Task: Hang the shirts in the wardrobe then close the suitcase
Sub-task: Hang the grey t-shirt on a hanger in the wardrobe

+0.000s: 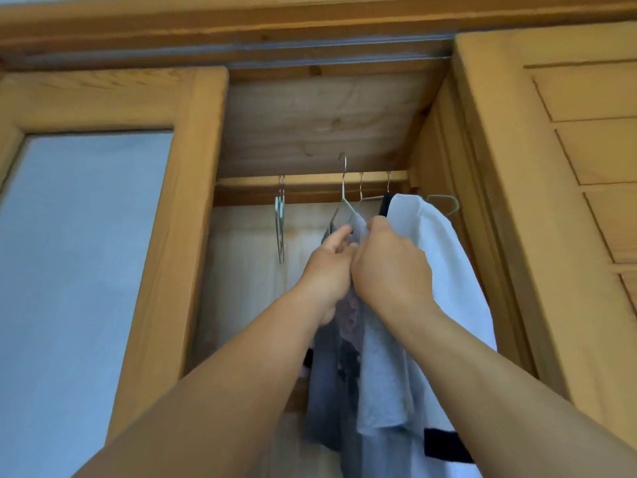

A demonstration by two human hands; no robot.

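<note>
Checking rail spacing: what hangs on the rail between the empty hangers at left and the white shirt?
Head view: two hooks, one on the raised hanger both hands hold with the light blue shirt.

The wardrobe frame point(179, 188) is honey-orange pine with darker knots. The door panel point(79, 270) at the left of the frame is pale blue-grey. At centre, a light blue shirt point(382, 374) hangs beside a dark grey patterned shirt point(331, 381). The white shirt point(437, 257) to the right carries black trim. The hangers point(280, 219) are silvery.
</note>
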